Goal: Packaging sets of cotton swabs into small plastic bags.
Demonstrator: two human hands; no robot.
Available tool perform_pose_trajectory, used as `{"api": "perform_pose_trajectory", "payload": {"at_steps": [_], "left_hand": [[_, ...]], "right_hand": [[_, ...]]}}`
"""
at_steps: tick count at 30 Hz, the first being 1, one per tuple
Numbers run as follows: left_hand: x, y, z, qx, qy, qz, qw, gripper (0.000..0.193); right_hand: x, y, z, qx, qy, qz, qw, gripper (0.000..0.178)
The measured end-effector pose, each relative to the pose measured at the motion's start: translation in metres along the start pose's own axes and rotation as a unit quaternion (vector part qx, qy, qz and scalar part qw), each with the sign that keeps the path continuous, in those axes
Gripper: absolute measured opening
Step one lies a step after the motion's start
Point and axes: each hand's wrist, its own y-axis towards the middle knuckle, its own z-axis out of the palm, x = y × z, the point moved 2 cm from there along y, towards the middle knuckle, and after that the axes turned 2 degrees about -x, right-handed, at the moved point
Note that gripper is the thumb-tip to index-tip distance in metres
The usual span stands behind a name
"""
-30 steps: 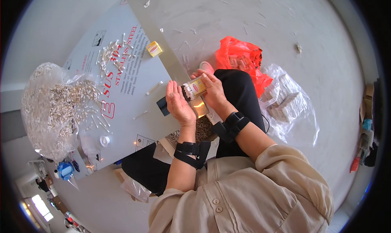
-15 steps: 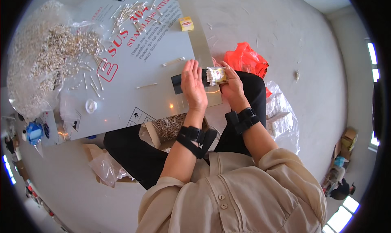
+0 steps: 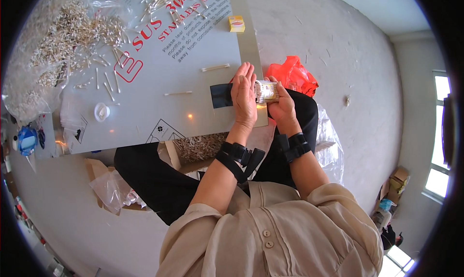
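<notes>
My right hand grips a pack of cotton swabs with a yellow and white label, just over the table's right edge. The swab tips face left. Flat against those tips, or very close to them, is the palm of my left hand, its fingers stretched out and holding nothing. Beside the left hand, a black patch lies on the table. Two small groups of loose swabs lie nearby: a pair farther off and another swab to the left.
A large clear bag of swabs spills onto the metal-topped table at left. A small yellow box and a round white tub stand there. Below sits a carton of swabs; a red bag lies right.
My left palm has come in against the swab tips, closing the gap to the pack. Both hands appear slightly farther right in view, and the whole view has shifted.
</notes>
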Motion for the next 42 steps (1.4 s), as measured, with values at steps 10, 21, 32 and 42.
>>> {"api": "perform_pose_trajectory", "payload": {"at_steps": [10,21,32,42], "left_hand": [[-0.004,0.007,0.008,-0.017,-0.077,-0.006,0.997,0.058],[-0.001,0.010,0.000,-0.003,-0.086,-0.030,0.996,0.055],[-0.014,0.012,-0.007,-0.032,-0.112,-0.066,0.991,0.037],[-0.023,0.021,-0.018,0.044,0.410,-0.059,0.909,0.015]], "right_hand": [[0.003,0.004,-0.009,0.043,0.024,0.049,0.998,0.037],[0.004,0.011,-0.019,0.042,0.013,0.063,0.997,0.038],[0.009,0.015,-0.028,0.123,0.056,0.101,0.986,0.040],[0.011,0.016,-0.029,0.038,0.028,0.072,0.996,0.040]]}}
